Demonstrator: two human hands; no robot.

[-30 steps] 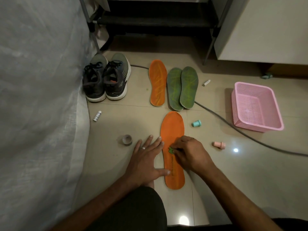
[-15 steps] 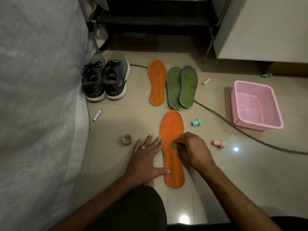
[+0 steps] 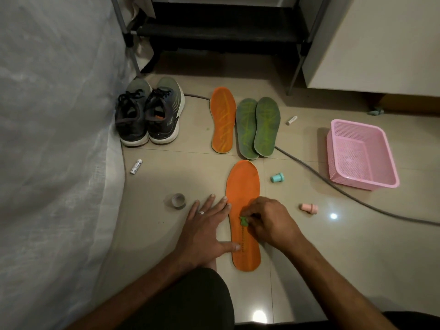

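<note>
An orange insole [image 3: 243,186] lies lengthwise on the tiled floor in front of me. My left hand [image 3: 207,232] lies flat with fingers spread on the floor at its left edge, thumb tip on the insole. My right hand [image 3: 269,221] has its fingers curled round a small green piece [image 3: 243,221] and holds it against the insole's middle. Farther back lie a second orange insole [image 3: 222,120] and two green insoles [image 3: 257,127], side by side.
A pair of dark sneakers [image 3: 148,115] stands at the back left by a white sheet [image 3: 54,139]. A pink basket [image 3: 359,153] sits at right, a grey cable [image 3: 321,179] beside it. Small teal cap [image 3: 277,177], pink cap [image 3: 309,207], tape roll [image 3: 178,200] and white tube [image 3: 136,166] lie around.
My right hand slid the green piece up the insole, then back down a little toward me. My left hand has stayed where it was.
</note>
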